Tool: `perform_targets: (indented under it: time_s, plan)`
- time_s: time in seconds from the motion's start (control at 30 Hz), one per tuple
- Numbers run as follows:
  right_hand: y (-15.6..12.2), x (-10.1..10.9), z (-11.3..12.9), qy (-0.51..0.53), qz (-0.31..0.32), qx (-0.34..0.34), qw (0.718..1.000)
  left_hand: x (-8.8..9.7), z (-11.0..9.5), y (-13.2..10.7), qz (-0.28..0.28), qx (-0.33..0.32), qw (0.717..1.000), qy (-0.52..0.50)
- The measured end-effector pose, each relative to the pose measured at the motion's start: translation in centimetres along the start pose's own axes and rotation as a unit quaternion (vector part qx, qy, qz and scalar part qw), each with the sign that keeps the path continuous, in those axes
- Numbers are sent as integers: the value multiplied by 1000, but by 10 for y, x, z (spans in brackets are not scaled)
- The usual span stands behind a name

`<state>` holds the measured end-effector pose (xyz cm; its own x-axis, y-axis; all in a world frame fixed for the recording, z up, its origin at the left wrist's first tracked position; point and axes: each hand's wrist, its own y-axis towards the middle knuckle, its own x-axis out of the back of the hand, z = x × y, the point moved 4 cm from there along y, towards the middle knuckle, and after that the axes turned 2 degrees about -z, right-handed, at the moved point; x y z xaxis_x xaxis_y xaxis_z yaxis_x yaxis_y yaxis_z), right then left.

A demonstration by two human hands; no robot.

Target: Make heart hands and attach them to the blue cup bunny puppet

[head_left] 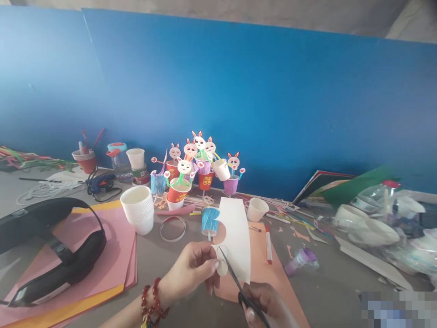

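Note:
My left hand (196, 264), with a red bead bracelet (156, 298) at the wrist, pinches the edge of a white sheet of paper (237, 228) between thumb and fingers. A small drawn circle shows on the sheet beside the fingertips, and a rounded white piece lies just below it. Rounded bites are cut from the sheet's left edge. My right hand (261, 300) is closed around the handles of black-handled scissors (234, 274). The blades reach up to the drawn circle. Under the white sheet lies an orange sheet (269, 278).
Paper-cup rabbit figures (179, 189) stand at the back, near a blue wall (273, 100). Stacked white cups (137, 207), a tape roll (172, 228) and pink paper (116, 237) are left. A red marker (268, 244), purple glitter tube (300, 261) and plastic bags (419, 250) are right.

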<state>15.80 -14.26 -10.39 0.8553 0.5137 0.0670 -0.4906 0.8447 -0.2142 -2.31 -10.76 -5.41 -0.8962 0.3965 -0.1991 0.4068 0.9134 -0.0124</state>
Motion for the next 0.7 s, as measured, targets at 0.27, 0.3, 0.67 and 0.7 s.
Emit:
perform_targets:
  time_s: [0.27, 0.3, 0.67, 0.7]
  plan:
    - [-6, -5, 10, 19, 6, -10, 1000, -3, -2, -2, -7, -1, 1000, 22]
    - [-7, -5, 11, 22, 4, -9, 1000, -3, -2, -2, -10, -1, 1000, 25]
    - [-4, -8, 12, 41, 2, -21, 999, -2, 1, -3, -31, -1, 999, 39]
    - [-4, -8, 11, 41, 5, -17, 999, -2, 1, -3, -31, -1, 999, 38]
